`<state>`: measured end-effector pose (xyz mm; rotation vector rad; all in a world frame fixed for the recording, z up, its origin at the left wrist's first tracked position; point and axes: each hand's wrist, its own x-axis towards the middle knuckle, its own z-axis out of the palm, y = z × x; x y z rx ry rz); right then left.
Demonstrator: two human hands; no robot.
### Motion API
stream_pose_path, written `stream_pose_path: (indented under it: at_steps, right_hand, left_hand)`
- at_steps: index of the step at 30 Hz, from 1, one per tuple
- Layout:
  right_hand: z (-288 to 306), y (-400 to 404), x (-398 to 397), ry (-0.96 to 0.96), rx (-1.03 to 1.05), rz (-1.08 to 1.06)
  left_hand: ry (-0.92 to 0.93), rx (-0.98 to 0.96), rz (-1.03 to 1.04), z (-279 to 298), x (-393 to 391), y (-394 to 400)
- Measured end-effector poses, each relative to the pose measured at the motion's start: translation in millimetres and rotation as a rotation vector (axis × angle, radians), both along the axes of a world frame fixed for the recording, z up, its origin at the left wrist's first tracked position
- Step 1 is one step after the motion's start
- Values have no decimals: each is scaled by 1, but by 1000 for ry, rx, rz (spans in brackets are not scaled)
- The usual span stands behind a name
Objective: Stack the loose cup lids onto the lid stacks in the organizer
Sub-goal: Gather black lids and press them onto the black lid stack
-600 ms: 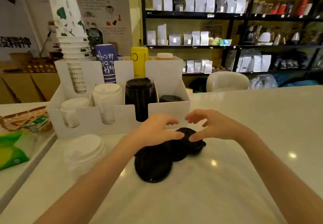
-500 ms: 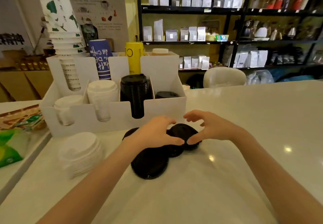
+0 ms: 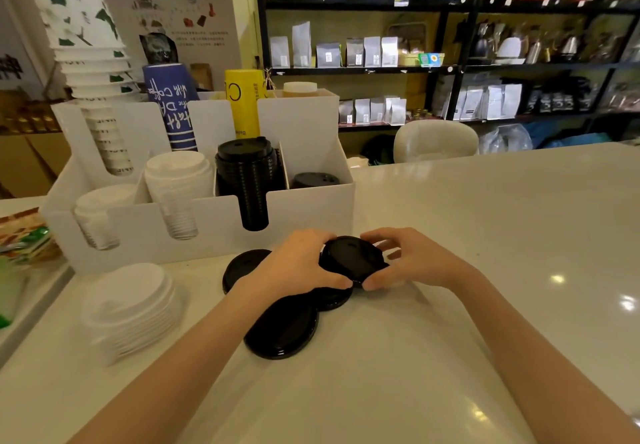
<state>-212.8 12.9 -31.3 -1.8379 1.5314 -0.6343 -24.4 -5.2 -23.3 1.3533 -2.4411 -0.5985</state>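
Observation:
Both hands grip one black cup lid [image 3: 353,259], tilted slightly above the counter: my left hand [image 3: 301,263] on its left edge, my right hand [image 3: 408,263] on its right. Under and beside it lie more loose black lids, a large one [image 3: 282,331] nearest me, another [image 3: 242,265] at the left, a third [image 3: 334,298] partly hidden. The white organizer [image 3: 304,208] behind holds a tall black lid stack [image 3: 247,173], a low black stack [image 3: 313,180] and two white lid stacks [image 3: 178,180].
A loose pile of white lids [image 3: 130,305] sits on the counter at the left. Paper cup stacks [image 3: 90,62] rise from the organizer's back row. Snack packets [image 3: 24,235] lie on a tray at far left. Shelves of bags stand behind.
Both hands have closed in on the top black lid and raised it a little off the pile. The camera has moved closer to the counter.

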Motion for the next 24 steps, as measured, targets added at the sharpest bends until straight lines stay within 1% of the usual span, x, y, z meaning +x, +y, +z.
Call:
stream_pose_path:
  at_steps: [4, 8, 13, 18, 24]
  right_hand:
    - [14, 5, 4, -50, -40, -19]
    - [39, 7, 11, -155, -130, -31]
    - [74, -8, 29, -280, -264, 23]
    - [98, -40, 55, -410, -424, 65]
    - [99, -90, 85, -398, -458, 102]
  left_hand:
    - [140, -11, 4, 17, 5, 2]
    - [317, -43, -1, 44, 17, 7]
    - [476, -136, 111, 71, 40, 0]
    - [666, -224, 204, 91, 60, -18]
    - [707, -348, 321, 93, 80, -54]
